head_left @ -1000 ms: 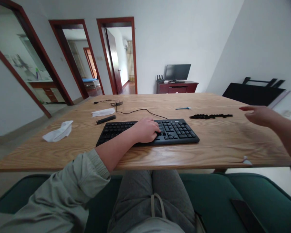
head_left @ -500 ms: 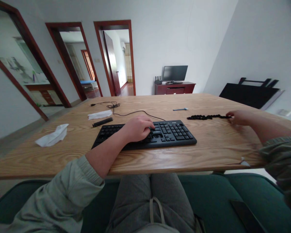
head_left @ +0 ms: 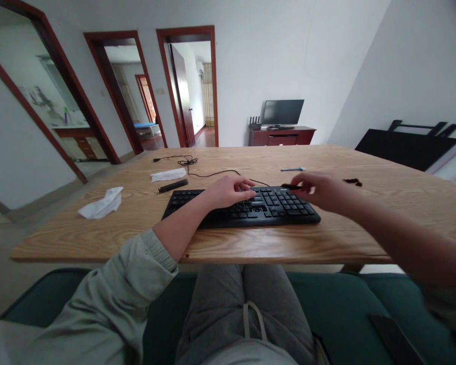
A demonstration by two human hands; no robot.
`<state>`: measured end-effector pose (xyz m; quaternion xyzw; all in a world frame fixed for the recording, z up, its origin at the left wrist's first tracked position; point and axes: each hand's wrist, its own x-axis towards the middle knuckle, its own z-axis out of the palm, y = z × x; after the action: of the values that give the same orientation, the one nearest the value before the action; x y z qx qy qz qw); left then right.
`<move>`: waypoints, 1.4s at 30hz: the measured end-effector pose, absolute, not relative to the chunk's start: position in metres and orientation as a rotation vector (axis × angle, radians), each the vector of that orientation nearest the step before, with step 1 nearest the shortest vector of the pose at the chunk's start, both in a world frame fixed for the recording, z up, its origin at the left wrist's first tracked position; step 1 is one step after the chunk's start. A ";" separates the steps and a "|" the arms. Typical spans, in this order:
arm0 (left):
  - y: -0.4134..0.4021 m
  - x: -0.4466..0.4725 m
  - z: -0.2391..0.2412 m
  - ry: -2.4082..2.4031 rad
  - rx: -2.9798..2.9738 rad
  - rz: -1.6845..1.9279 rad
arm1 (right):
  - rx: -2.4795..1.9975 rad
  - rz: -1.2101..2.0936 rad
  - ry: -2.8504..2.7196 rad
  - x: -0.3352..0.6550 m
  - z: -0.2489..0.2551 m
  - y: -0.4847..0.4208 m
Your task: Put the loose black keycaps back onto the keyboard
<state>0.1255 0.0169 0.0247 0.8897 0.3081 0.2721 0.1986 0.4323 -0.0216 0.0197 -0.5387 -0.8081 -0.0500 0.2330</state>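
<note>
A black keyboard (head_left: pixel 289 213) lies on the wooden table in front of me, and bare gaps show among its middle keys. My left hand (head_left: pixel 228 191) rests over its middle, thumb and forefinger stretched out and apart with nothing between them. Above the keyboard's upper right edge, my right hand (head_left: pixel 315 188) pinches a small black keycap (head_left: pixel 291 186), blurred by motion. Behind the right wrist shows the end of a row of black keycaps (head_left: pixel 352 181); the hand and forearm hide most of this row.
White tissues (head_left: pixel 102 204) and a black bar-shaped piece (head_left: pixel 173 186) lie left of the keyboard. Its cable (head_left: pixel 188 161) runs coiled behind. A thin blue tool (head_left: pixel 292 169) lies farther back. The table's front edge (head_left: pixel 228 258) is close to my lap.
My right hand has come left from the far end of the keycap row to the keyboard, bringing a keycap. My left fingers have lifted and spread. The view has shifted slightly.
</note>
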 end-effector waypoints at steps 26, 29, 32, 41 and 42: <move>0.015 0.131 0.008 0.747 2.820 0.411 | -0.968 0.092 -2.471 0.364 -0.011 -0.024; 0.015 0.131 0.009 0.748 2.840 0.396 | -0.983 0.105 -2.473 0.364 -0.011 -0.024; 0.013 0.132 0.008 0.718 2.875 0.391 | -0.960 0.119 -2.477 0.364 -0.010 -0.025; 0.009 0.134 0.010 0.650 3.090 0.365 | -0.987 0.073 -2.518 0.365 -0.010 -0.026; 0.008 0.134 0.011 0.652 3.112 0.349 | -0.982 0.069 -2.529 0.365 -0.010 -0.026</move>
<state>0.1344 0.0084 0.0109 0.9725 0.2037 0.1090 -0.0286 0.3649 -0.0263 -0.0104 -0.3536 -0.9107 0.0248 0.2121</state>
